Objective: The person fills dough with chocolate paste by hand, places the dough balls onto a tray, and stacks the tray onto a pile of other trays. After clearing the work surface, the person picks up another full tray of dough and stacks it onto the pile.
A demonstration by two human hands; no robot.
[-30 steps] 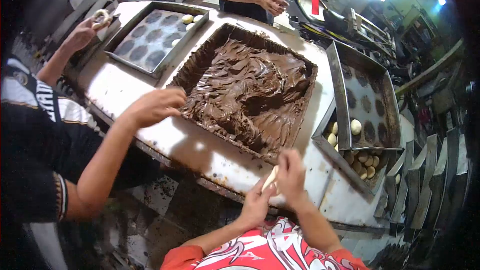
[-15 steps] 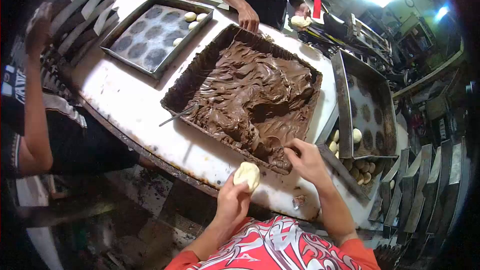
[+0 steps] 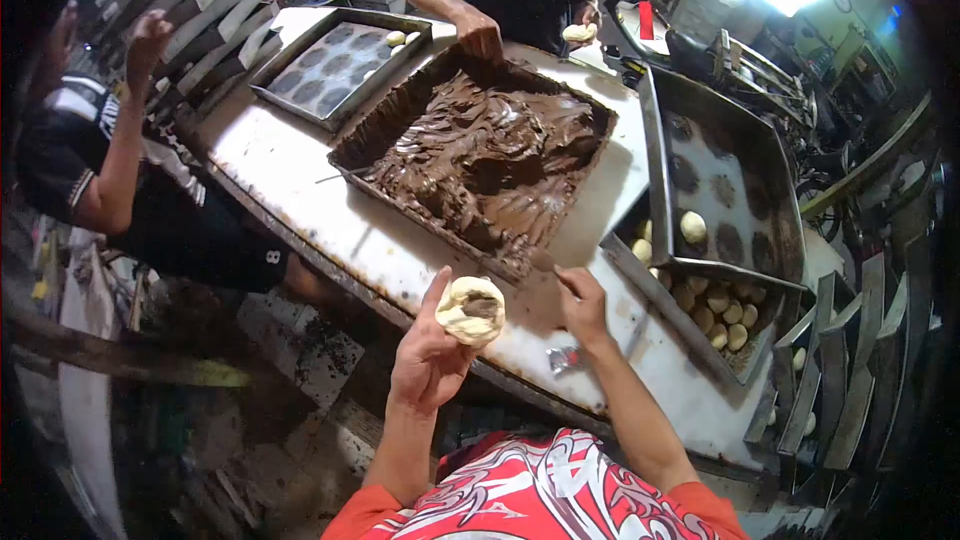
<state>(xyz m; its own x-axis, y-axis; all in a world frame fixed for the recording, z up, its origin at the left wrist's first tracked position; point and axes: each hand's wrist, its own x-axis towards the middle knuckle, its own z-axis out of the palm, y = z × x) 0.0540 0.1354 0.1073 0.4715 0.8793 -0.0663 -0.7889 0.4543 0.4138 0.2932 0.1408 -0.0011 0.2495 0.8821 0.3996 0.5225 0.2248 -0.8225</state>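
My left hand (image 3: 428, 358) is closed around a flattened piece of pale dough (image 3: 452, 328), held in front of the table's near edge. A dab of brown chocolate filling (image 3: 481, 308) sits in the dough's hollow. To its right, my right hand (image 3: 584, 308) pinches a small chocolate-smeared spatula (image 3: 541, 259), its blade near the close corner of the tray. That big square tray (image 3: 400, 208) holds a thick mass of chocolate filling (image 3: 490, 145), scooped out toward the near side. A thin metal handle (image 3: 338, 176) sticks out over the tray's left rim.
Across the table, a person's hand (image 3: 480, 37) reaches to the tray; their other hand holds dough (image 3: 578, 32). Another person stands left, arm raised (image 3: 120, 155). Baking trays (image 3: 335, 120) (image 3: 790, 205) flank the filling. Dough balls (image 3: 715, 318) lie right, near a small wrapper (image 3: 562, 358).
My right hand has come back from the filling, and the dough in my left hand now carries chocolate. The left hand has lifted slightly. The camera view has shifted.
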